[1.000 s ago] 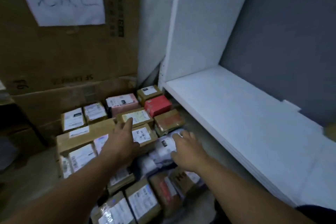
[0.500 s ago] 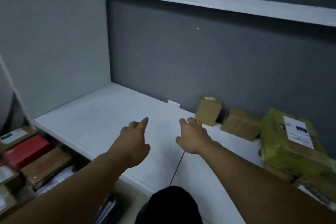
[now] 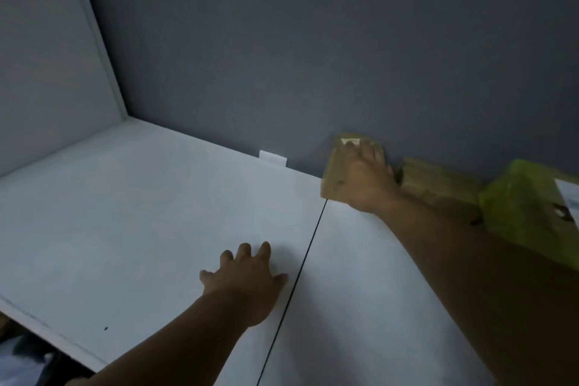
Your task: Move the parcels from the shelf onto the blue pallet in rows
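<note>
A: Reaching for which parcel, would you say?

B: The right hand [image 3: 365, 180] is on the small brown parcel [image 3: 333, 179], fingers hooked over its top and palm across its front, which looks like a grip. The left hand [image 3: 247, 285] lies flat on the shelf [image 3: 125, 213], fingers spread, holding nothing.

A: Where does that parcel stand?

B: At the shelf's back edge, against the grey back wall [image 3: 313, 57]. It seems to stand on end, long axis upward. It lies ahead and to the right of the left hand, so the right hand is far nearer. A second brown parcel [image 3: 438, 182] sits just beside it, with a yellow-green parcel [image 3: 526, 207] beyond.

A: Next?

B: Probably a pull toward the front edge — the blue pallet isn't in view.
</note>
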